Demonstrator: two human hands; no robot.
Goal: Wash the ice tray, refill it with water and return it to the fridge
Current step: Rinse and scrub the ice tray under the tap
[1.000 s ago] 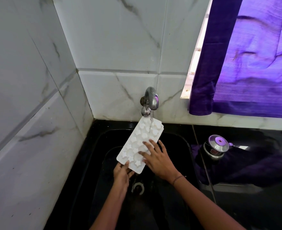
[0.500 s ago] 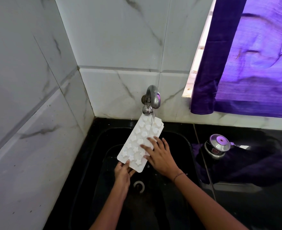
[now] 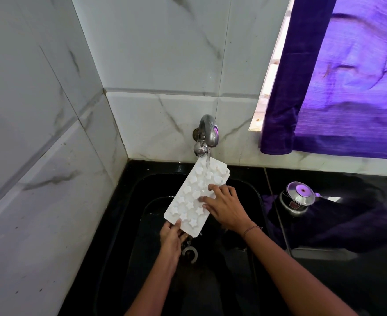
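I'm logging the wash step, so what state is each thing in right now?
Tray: tilted over the sink, far end raised under the tap.
Tap: on, water falling on the tray's far end.
Left hand: grips the tray's near corner.
Right hand: fingers spread flat on the tray.
Pot: lid on.
Curtain: drawn, a strip of window bare.

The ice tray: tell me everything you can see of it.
The ice tray is a white, flat rectangle, seemingly plastic, with rows of small moulds, several star-shaped. It is held tilted over the black sink, far end up under the tap, whose running water strikes that end. The left hand grips its near corner, thumb on top; the right hand rests spread fingers on its right side.
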